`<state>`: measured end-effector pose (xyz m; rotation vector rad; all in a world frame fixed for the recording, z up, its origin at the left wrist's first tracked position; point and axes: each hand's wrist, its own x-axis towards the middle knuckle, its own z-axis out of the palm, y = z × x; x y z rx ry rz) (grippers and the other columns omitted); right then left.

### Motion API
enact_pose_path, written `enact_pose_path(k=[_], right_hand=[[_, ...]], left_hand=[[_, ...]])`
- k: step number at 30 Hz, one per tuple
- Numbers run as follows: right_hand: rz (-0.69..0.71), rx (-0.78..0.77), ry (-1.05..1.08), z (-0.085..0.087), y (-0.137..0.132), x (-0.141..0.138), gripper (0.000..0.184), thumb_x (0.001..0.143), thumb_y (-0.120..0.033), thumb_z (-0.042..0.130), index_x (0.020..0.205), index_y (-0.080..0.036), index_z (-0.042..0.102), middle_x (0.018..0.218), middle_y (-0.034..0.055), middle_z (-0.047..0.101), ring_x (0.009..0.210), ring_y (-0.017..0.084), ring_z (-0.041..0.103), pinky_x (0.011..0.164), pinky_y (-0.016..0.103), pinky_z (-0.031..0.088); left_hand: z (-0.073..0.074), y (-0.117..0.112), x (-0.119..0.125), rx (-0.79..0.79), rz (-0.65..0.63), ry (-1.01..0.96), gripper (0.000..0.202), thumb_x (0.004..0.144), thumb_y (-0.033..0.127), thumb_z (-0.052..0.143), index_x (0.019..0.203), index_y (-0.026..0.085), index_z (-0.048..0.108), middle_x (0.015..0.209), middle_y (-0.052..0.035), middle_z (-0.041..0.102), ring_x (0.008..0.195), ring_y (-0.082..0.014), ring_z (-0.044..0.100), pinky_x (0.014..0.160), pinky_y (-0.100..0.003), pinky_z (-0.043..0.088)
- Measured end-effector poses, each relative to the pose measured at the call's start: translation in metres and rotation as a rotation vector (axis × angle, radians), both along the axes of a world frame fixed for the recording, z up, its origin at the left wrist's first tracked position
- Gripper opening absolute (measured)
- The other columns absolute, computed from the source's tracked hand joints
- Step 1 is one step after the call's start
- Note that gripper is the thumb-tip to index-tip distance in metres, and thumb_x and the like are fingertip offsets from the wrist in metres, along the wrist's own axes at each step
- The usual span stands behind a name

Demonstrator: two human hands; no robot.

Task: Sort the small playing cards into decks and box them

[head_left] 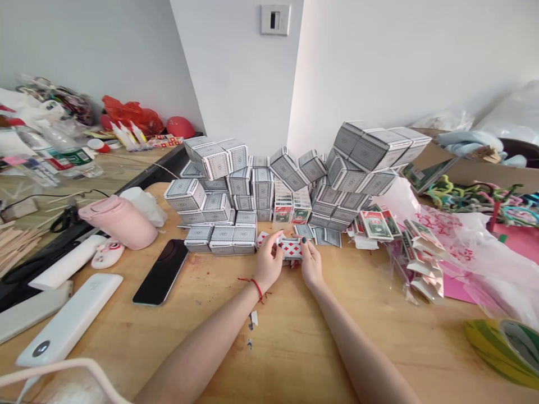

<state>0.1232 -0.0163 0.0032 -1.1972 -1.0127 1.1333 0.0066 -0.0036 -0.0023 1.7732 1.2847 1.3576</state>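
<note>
Between my two hands is a small stack of playing cards, a red diamonds face turned towards me. My left hand grips its left end with thumb and fingers, a red string bracelet on the wrist. At the right end, my right hand pinches the same cards; its nails look dark. Just beyond stand stacked blocks of grey-backed playing cards. Upright card boxes, red and green, sit in the gap of the stacks. Several loose cards lie flat behind my right hand.
To the left lie a black phone, a white power bank and a pink tumbler. On the right are opened card boxes, crumpled plastic and a yellow-green tape roll. Paper scraps lie near my left forearm.
</note>
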Motion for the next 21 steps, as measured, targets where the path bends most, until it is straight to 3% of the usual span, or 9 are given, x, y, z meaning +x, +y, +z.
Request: enact_pose_path(k=[3, 7, 12, 17, 21], right_hand=[[0.032, -0.004, 0.02, 0.0, 0.0, 0.001, 0.046, 0.077, -0.054, 0.041, 0.099, -0.017, 0.057, 0.048, -0.0025, 0.052, 0.038, 0.013, 0.044, 0.037, 0.025, 0.037], [0.045, -0.017, 0.164, -0.004, 0.002, 0.004, 0.035, 0.075, -0.046, 0.045, 0.09, -0.017, 0.06, 0.058, -0.0004, 0.057, 0.043, 0.014, 0.047, 0.038, 0.026, 0.039], [0.125, -0.052, 0.34, -0.006, 0.005, 0.005, 0.024, 0.073, -0.039, 0.05, 0.084, -0.019, 0.056, 0.072, 0.0028, 0.061, 0.061, 0.017, 0.057, 0.048, 0.027, 0.045], [0.414, -0.2, 0.479, 0.003, 0.001, 0.0, 0.032, 0.078, -0.042, 0.042, 0.095, -0.019, 0.055, 0.092, 0.0075, 0.063, 0.079, 0.021, 0.06, 0.057, 0.032, 0.049], [0.472, -0.239, 0.591, 0.007, -0.002, 0.002, 0.024, 0.078, -0.035, 0.044, 0.094, -0.021, 0.057, 0.097, 0.0056, 0.063, 0.088, 0.021, 0.059, 0.066, 0.035, 0.049]], left_hand=[[-0.001, 0.0, 0.0, 0.064, -0.016, 0.05, 0.033, 0.078, 0.01, 0.042, 0.104, 0.022, 0.056, 0.111, -0.0057, 0.056, 0.104, -0.0172, 0.051, 0.089, -0.035, 0.042], [-0.001, 0.0, 0.0, 0.039, -0.048, 0.059, 0.025, 0.08, 0.016, 0.045, 0.101, 0.02, 0.057, 0.103, -0.0064, 0.06, 0.099, -0.0174, 0.054, 0.086, -0.034, 0.043], [0.002, -0.001, -0.002, 0.012, 0.004, 0.058, 0.021, 0.081, 0.017, 0.045, 0.096, 0.02, 0.059, 0.097, -0.0049, 0.062, 0.093, -0.0164, 0.056, 0.084, -0.032, 0.043], [0.006, -0.002, -0.003, 0.048, 0.062, 0.046, 0.021, 0.081, 0.018, 0.045, 0.096, 0.021, 0.059, 0.099, -0.0046, 0.062, 0.096, -0.0159, 0.055, 0.087, -0.031, 0.042], [0.006, -0.002, -0.003, 0.081, 0.052, 0.044, 0.021, 0.082, 0.019, 0.044, 0.095, 0.021, 0.06, 0.1, -0.0047, 0.063, 0.097, -0.0157, 0.055, 0.088, -0.032, 0.042]])
